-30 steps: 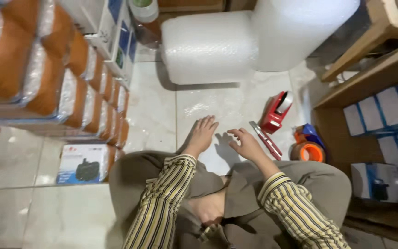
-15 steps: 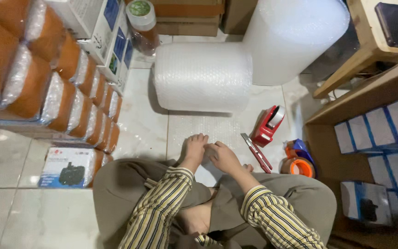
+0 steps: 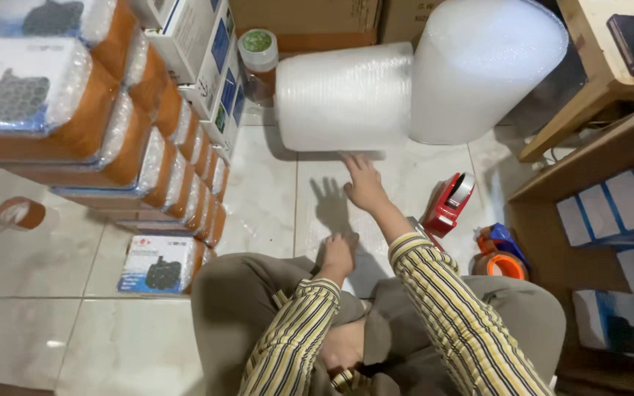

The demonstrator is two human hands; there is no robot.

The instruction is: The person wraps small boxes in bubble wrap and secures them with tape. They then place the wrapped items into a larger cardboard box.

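Right hand [image 3: 365, 183]: half a second ago beside the left near the knees; now stretched forward, fingers spread open, palm down on the loose bubble-wrap sheet [image 3: 332, 220], fingertips just short of the lying roll [image 3: 343, 95].
Left hand [image 3: 337, 255]: stays back by the knee, pressing the near edge of the sheet flat; fingers loosely bent, gripping nothing.
Bubble wrap: sheet runs from the lying roll across the floor tiles [image 3: 258, 191] toward the lap; a second, larger roll [image 3: 478, 66] stands upright just beside the first.
Change reading: one hand anchoring, one reaching up the sheet, so the wrap looks to be getting smoothed or drawn out.
Nearby: red tape dispenser [image 3: 449, 202] right of the forearm; orange tape roll [image 3: 504, 264] beyond it; stacked wrapped boxes [image 3: 111, 132] at left.
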